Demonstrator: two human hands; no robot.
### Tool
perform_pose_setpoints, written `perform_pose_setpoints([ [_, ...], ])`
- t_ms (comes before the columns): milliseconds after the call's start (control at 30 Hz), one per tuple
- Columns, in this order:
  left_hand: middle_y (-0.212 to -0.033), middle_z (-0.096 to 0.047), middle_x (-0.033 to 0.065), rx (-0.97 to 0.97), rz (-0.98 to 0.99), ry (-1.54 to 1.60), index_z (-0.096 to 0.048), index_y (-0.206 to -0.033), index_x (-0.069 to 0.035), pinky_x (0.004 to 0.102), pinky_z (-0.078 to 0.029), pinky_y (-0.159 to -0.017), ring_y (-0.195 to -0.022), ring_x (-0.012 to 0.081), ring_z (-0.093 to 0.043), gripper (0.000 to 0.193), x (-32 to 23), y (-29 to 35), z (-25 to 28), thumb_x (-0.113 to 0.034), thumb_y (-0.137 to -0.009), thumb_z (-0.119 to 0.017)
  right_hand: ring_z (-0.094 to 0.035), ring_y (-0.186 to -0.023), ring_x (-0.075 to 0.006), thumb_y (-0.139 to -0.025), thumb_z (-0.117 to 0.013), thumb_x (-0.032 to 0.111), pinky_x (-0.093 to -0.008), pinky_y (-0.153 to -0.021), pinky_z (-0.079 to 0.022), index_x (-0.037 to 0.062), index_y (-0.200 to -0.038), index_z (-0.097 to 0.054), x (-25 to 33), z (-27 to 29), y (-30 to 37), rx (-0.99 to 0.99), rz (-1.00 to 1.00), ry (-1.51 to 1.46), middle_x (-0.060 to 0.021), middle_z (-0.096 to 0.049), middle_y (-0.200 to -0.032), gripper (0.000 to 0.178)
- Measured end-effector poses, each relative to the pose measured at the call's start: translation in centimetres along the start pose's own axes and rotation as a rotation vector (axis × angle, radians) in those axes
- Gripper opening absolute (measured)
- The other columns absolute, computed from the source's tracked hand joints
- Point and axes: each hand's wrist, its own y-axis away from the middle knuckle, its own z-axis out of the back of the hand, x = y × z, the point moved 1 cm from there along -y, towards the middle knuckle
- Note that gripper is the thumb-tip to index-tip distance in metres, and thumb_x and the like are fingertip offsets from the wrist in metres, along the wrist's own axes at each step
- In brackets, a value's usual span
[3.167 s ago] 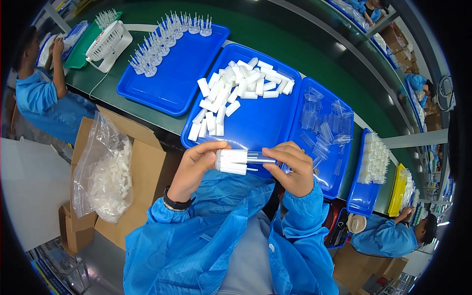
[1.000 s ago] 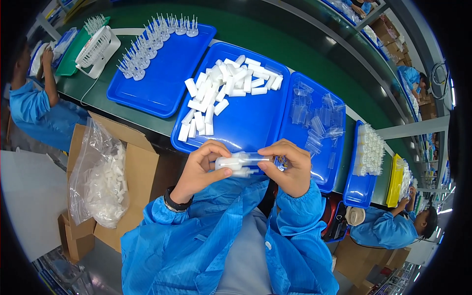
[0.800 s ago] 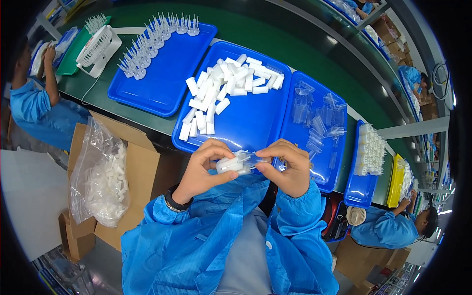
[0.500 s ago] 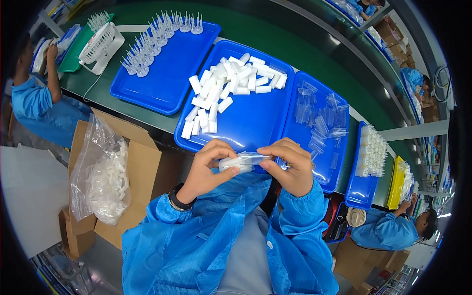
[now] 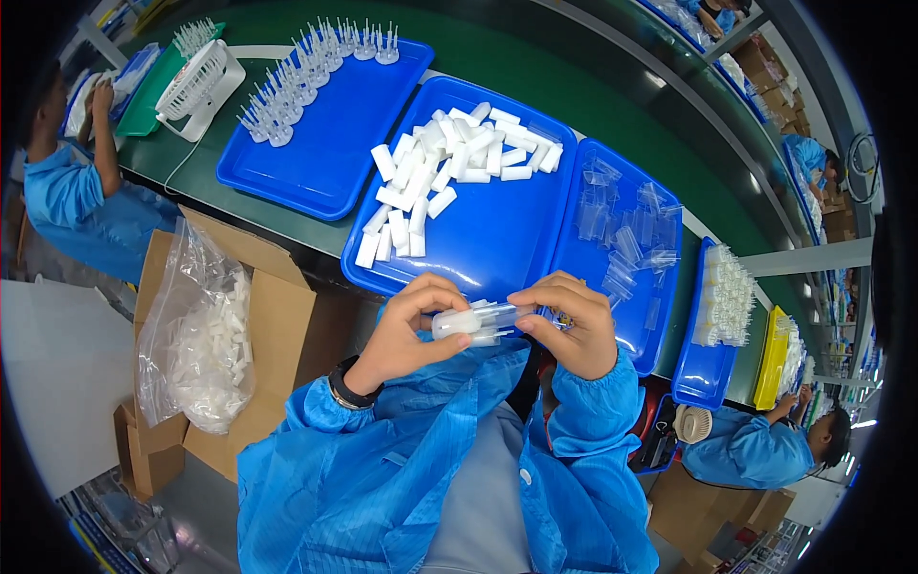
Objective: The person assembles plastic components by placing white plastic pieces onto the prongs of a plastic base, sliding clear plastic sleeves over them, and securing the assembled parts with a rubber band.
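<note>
In front of my chest, my left hand point(image 5: 409, 327) grips a white-and-clear pronged plastic part point(image 5: 448, 323) by its rounded base, and its prongs point right. My right hand point(image 5: 578, 333) pinches a clear plastic sleeve point(image 5: 501, 314) between thumb and fingers, at the prong end of the part. How far the sleeve sits over a prong is hard to make out. Beyond my hands, a blue tray point(image 5: 478, 244) carries a heap of short white tubes point(image 5: 445, 158). To its right, another blue tray point(image 5: 636, 340) holds loose clear sleeves point(image 5: 626, 244).
Similar pronged parts point(image 5: 308, 81) stand in rows on a blue tray point(image 5: 325, 172) at the far left, near a white fan point(image 5: 199, 91). An open carton point(image 5: 277, 335) with a bag of white pieces stands left of me. Co-workers sit at left point(image 5: 76, 201) and right point(image 5: 755, 445).
My hands have turned the pronged part slightly, so its base and several prongs show more plainly. My right hand has shifted a little to the right.
</note>
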Motion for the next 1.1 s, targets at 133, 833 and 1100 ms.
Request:
perform_pose_setpoints([
  [133, -0.108, -0.051, 0.0097, -0.008, 0.014, -0.098, -0.062, -0.100, -0.001, 0.0273, -0.055, -0.075, -0.097, 0.0177, -0.058, 0.028, -0.5, 0.0, -0.1, -0.003, -0.075, -0.073, -0.062, -0.076, -0.0204, -0.073, -0.076, 0.010, -0.0311, -0.067, -0.048, 0.0034, -0.094, -0.071, -0.1, -0.6, 0.2, -0.040, -0.034, -0.044, -0.0087, -0.067, -0.080, 0.023],
  [833, -0.105, -0.054, 0.0104, -0.102, -0.023, -0.097, -0.059, -0.106, -0.001, 0.0281, -0.051, -0.078, -0.096, 0.0175, -0.057, 0.025, -0.7, 0.1, -0.4, 0.000, -0.082, -0.065, -0.063, -0.077, -0.0207, -0.069, -0.080, 0.009, -0.0308, -0.068, -0.047, 0.0034, -0.093, -0.070, -0.6, -0.8, 0.3, -0.080, 0.021, -0.044, -0.0094, -0.068, -0.083, 0.027],
  [1100, -0.103, -0.054, 0.0107, -0.076, 0.007, -0.104, -0.058, -0.103, -0.002, 0.0269, -0.049, -0.077, -0.095, 0.0181, -0.057, 0.019, -0.7, 0.0, -0.5, -0.006, -0.085, -0.063, -0.065, -0.082, -0.0223, -0.068, -0.079, 0.005, -0.0311, -0.072, -0.050, 0.0022, -0.096, -0.070, 0.0, -0.9, 0.3, -0.095, -0.023, -0.021, -0.0109, -0.069, -0.088, 0.029],
])
